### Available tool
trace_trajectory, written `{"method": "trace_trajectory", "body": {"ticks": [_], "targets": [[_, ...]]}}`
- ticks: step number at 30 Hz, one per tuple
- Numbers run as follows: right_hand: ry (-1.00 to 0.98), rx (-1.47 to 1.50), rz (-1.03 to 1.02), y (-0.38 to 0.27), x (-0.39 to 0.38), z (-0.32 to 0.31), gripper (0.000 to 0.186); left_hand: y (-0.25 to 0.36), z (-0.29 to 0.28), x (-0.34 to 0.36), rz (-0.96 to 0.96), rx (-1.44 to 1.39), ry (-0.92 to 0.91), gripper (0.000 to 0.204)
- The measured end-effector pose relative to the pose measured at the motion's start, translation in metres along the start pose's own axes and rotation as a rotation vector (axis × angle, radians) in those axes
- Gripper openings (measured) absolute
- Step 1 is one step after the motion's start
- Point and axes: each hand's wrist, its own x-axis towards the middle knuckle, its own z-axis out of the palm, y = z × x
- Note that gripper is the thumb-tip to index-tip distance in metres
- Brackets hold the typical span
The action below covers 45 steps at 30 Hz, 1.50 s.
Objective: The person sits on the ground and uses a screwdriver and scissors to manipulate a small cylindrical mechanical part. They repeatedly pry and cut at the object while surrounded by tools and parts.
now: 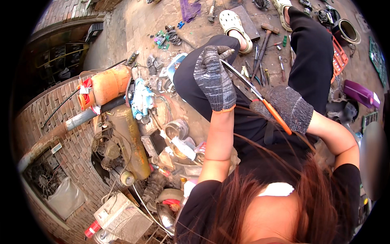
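Note:
I wear grey knitted gloves on both hands. My right hand (290, 107) is closed at the handle of a long thin tool with an orange grip (277, 117). Its narrow metal shaft (240, 77) slants up and left over my lap; I cannot make out its exact kind. My left hand (214, 79) is raised over my left thigh, fingers bent together beside the shaft's far end. Whether those fingers pinch the tip or some small piece is hidden. Between my feet lie a hammer (265, 42) and several screwdrivers and hand tools.
To the left stand an orange gas cylinder (111, 85), a rusty yellowish cylinder (132, 142) and piled metal parts. A purple container (359, 93), an orange tool tray (339, 57) and a metal ring-shaped part (347, 31) lie on the right. A purple cloth (189, 10) is on the ground ahead.

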Motion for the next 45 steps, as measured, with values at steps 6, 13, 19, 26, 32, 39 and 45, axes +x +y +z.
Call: {"method": "trace_trajectory", "body": {"ticks": [6, 13, 19, 26, 32, 39, 45], "targets": [[-0.224, 1.765, 0.488, 0.001, -0.006, 0.026, 0.03, -0.018, -0.01, -0.003, 0.004, -0.155, 0.0, 0.024], [-0.155, 1.894, 0.402, -0.009, -0.013, 0.03, 0.035, -0.008, -0.011, -0.005, 0.017, -0.261, -0.019, 0.024], [-0.176, 1.54, 0.539, 0.004, -0.013, -0.004, 0.033, 0.028, -0.008, -0.004, 0.066, 0.338, -0.046, 0.021], [-0.355, 2.691, 0.12, 0.001, -0.019, 0.038, 0.04, 0.001, -0.01, 0.001, 0.197, -0.124, -0.099, 0.026], [0.031, 1.951, 0.452, -0.038, -0.018, 0.023, 0.045, -0.02, -0.006, 0.002, 0.097, -0.286, 0.03, 0.027], [0.14, 2.016, 0.41, -0.052, -0.014, 0.02, 0.048, -0.029, 0.012, 0.005, 0.088, -0.408, 0.135, 0.027], [0.228, 1.909, 0.389, -0.053, -0.019, 0.026, 0.048, -0.035, 0.026, 0.01, 0.082, -0.506, 0.176, 0.027]]}}
